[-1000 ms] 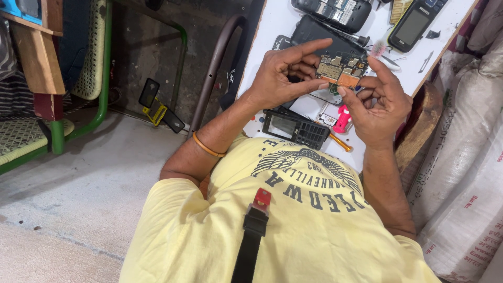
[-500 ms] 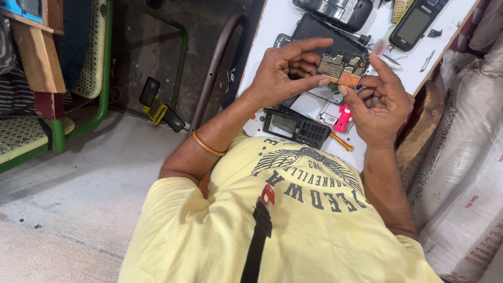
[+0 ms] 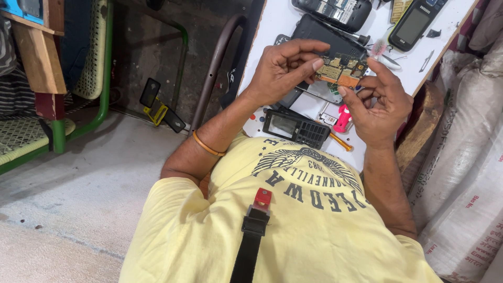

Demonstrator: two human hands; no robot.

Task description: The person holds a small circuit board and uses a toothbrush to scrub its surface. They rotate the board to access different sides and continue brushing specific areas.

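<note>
Head view: left hand and right hand both pinch a small gold-green circuit board between fingertips, held just above the white desk. Left hand grips its left edge, right hand its lower right corner. Below the board on the desk lies a black phone front cover with a keypad grid, a pink tool beside it. Black phone bodies and a dark handset sit further up the desk. Orange bangle on the left wrist.
</note>
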